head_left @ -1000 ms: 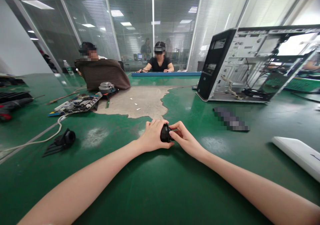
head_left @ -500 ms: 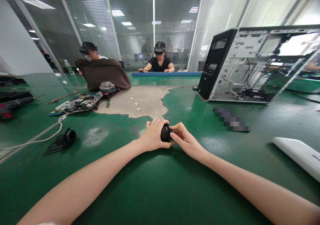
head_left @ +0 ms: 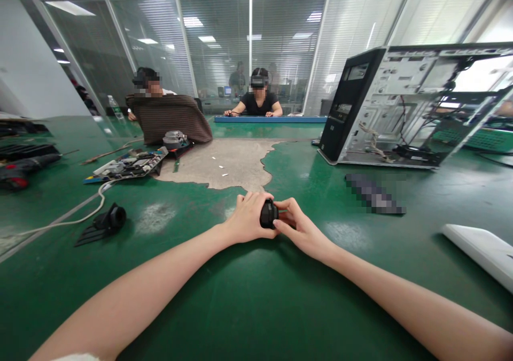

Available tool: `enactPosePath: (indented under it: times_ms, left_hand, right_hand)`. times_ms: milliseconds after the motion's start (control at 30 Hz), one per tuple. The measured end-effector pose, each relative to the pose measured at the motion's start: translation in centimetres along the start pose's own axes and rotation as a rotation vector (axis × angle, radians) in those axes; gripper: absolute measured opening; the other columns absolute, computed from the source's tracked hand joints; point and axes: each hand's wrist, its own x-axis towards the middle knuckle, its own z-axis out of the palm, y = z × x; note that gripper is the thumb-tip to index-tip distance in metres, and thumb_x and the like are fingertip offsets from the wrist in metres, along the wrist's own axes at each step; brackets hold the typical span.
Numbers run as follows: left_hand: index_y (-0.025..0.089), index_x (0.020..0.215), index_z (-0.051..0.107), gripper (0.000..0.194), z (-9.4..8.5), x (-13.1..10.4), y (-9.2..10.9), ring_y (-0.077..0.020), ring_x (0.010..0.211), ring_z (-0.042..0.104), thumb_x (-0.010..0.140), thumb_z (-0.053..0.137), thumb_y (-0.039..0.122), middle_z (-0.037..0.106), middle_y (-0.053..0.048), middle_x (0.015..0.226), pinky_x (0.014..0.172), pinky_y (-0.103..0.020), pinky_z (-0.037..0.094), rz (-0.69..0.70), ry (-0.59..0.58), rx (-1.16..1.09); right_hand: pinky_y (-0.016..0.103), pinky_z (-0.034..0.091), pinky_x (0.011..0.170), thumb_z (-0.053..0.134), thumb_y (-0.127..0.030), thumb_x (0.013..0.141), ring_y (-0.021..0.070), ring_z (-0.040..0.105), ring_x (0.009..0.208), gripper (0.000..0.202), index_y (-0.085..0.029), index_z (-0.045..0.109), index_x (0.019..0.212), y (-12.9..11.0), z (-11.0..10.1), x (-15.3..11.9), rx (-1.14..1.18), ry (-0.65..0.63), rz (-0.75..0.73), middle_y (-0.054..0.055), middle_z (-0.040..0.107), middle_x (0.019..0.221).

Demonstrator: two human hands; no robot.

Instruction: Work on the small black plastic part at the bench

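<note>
A small black round part, ribbed like a housing or cap, is held between my two hands just above the green table. My left hand wraps round its left side, the thumb below and the fingers over the top. From the right, my right hand grips its edge with thumb and fingertips. Fingers cover much of the part, so its exact kind cannot be made out. To the left on the table lies another black plastic piece with a round collar and a flat slatted foot.
An opened computer case stands at the right. Nearer are a blurred-out dark object and a white box-like thing. Circuit boards and a pale cable lie left. Two people sit across the green table.
The camera view has shifted slightly, so everything sits a little further right. My right fingertips have moved a little around the black part's edge, and more of its right face shows.
</note>
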Motion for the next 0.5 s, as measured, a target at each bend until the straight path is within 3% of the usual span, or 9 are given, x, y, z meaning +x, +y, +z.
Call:
enactPosePath:
  times_ms: [233, 367, 500]
  left_hand:
    - [0.023, 0.109, 0.037, 0.063, -0.12, 0.00, 0.25, -0.0248, 0.093, 0.043, 0.057, 0.062, 0.048, 0.050, -0.005, 0.102, 0.076, -0.036, 0.029, -0.024, -0.004, -0.025]
    - [0.023, 0.109, 0.037, 0.063, -0.26, 0.02, 0.33, -0.0255, 0.094, 0.042, 0.058, 0.062, 0.048, 0.050, -0.005, 0.104, 0.077, -0.037, 0.029, -0.028, -0.018, -0.028]
    - [0.022, 0.109, 0.037, 0.063, -0.19, -0.02, 0.15, -0.0252, 0.093, 0.043, 0.057, 0.063, 0.047, 0.050, -0.005, 0.104, 0.076, -0.036, 0.029, -0.023, -0.017, -0.010]
  right_hand:
    - [0.029, 0.049, 0.068, 0.043, -0.026, 0.083, 0.0135, 0.055, 0.080, 0.013, -0.022, 0.041, 0.096, 0.21, 0.06, 0.25, -0.032, 0.065, 0.005, 0.001, 0.049, 0.090]
    - [0.033, 0.048, 0.076, 0.042, -0.023, 0.083, 0.0159, 0.054, 0.090, 0.025, -0.022, 0.038, 0.108, 0.25, 0.07, 0.34, -0.065, 0.056, -0.002, 0.005, 0.047, 0.105]
    - [0.035, 0.047, 0.080, 0.041, -0.021, 0.084, 0.0165, 0.054, 0.093, 0.023, -0.022, 0.039, 0.107, 0.05, 0.11, 0.11, -0.066, 0.010, -0.004, 0.005, 0.050, 0.103]
